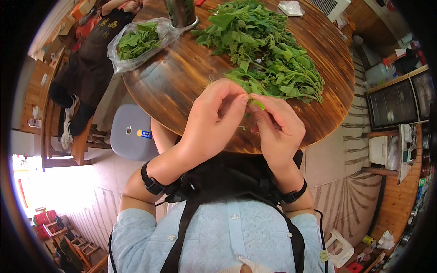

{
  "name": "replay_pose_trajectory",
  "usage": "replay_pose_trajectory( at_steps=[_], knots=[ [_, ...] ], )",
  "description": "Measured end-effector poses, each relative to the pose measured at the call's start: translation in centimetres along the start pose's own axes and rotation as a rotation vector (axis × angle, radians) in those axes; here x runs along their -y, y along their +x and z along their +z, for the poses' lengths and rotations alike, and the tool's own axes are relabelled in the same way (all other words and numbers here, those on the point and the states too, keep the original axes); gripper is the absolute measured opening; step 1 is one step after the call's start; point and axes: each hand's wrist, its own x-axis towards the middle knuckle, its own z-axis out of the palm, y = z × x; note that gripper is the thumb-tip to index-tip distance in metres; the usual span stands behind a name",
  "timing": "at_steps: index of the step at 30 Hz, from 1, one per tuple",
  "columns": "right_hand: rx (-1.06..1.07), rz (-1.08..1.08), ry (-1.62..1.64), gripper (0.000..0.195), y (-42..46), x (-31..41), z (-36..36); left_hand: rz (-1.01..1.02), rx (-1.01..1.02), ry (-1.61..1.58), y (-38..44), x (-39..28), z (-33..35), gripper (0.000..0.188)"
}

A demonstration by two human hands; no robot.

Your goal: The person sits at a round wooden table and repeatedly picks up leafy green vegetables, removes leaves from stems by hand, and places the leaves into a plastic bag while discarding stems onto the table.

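A short piece of green stem (258, 104) is held between the thumb and fingers of my right hand (281, 128). My left hand (213, 117) pinches at the stem's other end, thumb and forefinger together, and the two sets of fingertips almost touch. Both hands are over the near edge of a round brown wooden table (177, 90). Just beyond them spreads a large heap of leafy vine greens (254, 37) with stems and thin tendrils. Loose pale fibres (210, 80) lie beyond my left hand, and a small green scrap (242, 128) is below the fingertips.
At the table's left edge sits a clear plastic bag (117, 63) holding leafy greens (140, 41). Beside it stands a perforated metal holder (180, 13). White packaging (291, 8) lies at the far right. A grey stool (128, 143) and an aproned person (92, 54) are on the left.
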Motion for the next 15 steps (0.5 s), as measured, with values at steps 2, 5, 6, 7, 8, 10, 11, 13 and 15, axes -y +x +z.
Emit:
replay_pose_trajectory(
  at_steps=[2,5,6,7,8,10,11,13,15],
  knots=[
    [-0.01,0.113,0.124,0.028,0.0,0.6,0.1,0.045,-0.049,0.016,0.1,1.0,0.3,0.008],
    [-0.048,0.214,0.239,0.031,0.1,1.4,0.7,0.11,-0.102,0.118,0.5,1.7,0.3,0.008],
    [-0.027,0.184,0.23,0.032,0.1,1.3,0.6,0.129,-0.119,0.162,0.5,1.9,0.3,0.008],
    [-0.006,0.153,0.221,0.033,0.1,1.1,0.3,0.159,-0.126,0.214,0.5,1.6,0.4,0.008],
    [0.015,0.123,0.212,0.035,0.1,0.9,0.2,0.189,-0.131,0.266,0.4,1.0,0.4,0.009],
    [0.003,0.131,0.181,0.033,0.2,1.1,0.0,0.249,-0.141,0.335,0.4,0.8,0.4,0.01],
    [-0.004,0.135,0.165,0.033,0.3,1.3,0.0,0.278,-0.146,0.349,0.5,1.1,0.4,0.01],
    [-0.062,0.27,0.354,0.031,0.4,2.0,-0.1,0.286,-0.162,0.344,0.7,1.5,0.3,0.009],
    [-0.097,0.357,0.474,0.032,0.6,2.1,-0.3,0.244,-0.181,0.298,0.9,1.8,0.0,0.008]
  ],
)
